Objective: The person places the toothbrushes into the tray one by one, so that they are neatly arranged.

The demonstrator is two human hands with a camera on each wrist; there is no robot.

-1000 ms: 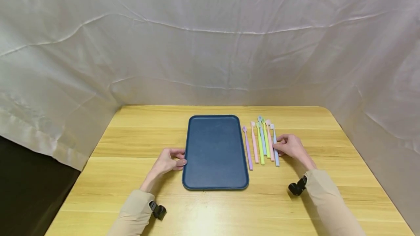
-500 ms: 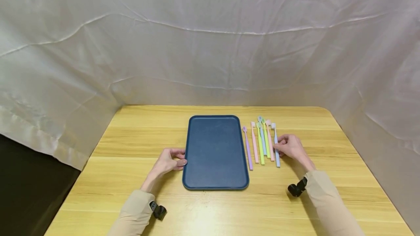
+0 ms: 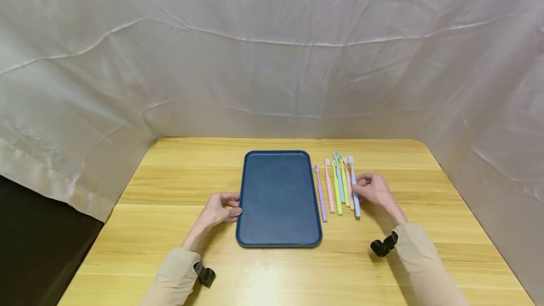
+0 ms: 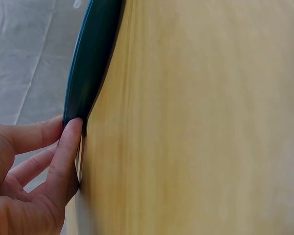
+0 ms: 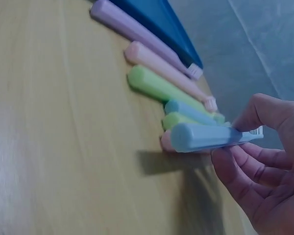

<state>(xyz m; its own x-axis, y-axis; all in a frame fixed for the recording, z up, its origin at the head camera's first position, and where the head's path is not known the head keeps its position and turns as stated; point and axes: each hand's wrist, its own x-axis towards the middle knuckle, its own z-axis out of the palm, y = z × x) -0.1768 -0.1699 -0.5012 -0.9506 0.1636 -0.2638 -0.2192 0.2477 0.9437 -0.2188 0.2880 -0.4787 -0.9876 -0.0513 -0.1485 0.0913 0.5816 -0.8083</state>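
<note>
My right hand (image 3: 374,190) pinches a light-blue toothbrush (image 5: 198,137) between thumb and fingers. It is raised over the table, its shadow falling on the wood in the right wrist view. In the head view its head overlaps a pink toothbrush (image 3: 349,188). Left of it lie several more toothbrushes, among them a green one (image 3: 337,188), a pink one (image 3: 329,188) and a purple one (image 3: 321,195) nearest the tray. My left hand (image 3: 218,209) grips the left rim of a dark-blue rectangular tray (image 3: 278,197), thumb and fingers at its edge (image 4: 90,63).
The wooden table (image 3: 170,169) runs back to a pale cloth curtain (image 3: 272,60) that hangs behind and at both sides. A dark area (image 3: 38,244) shows beyond the table's left edge. The tray lies flat, the toothbrushes along its right side.
The light-blue toothbrush in my right hand has lifted and shifted slightly left, its head now over the pink one. My left hand and the tray stay in place.
</note>
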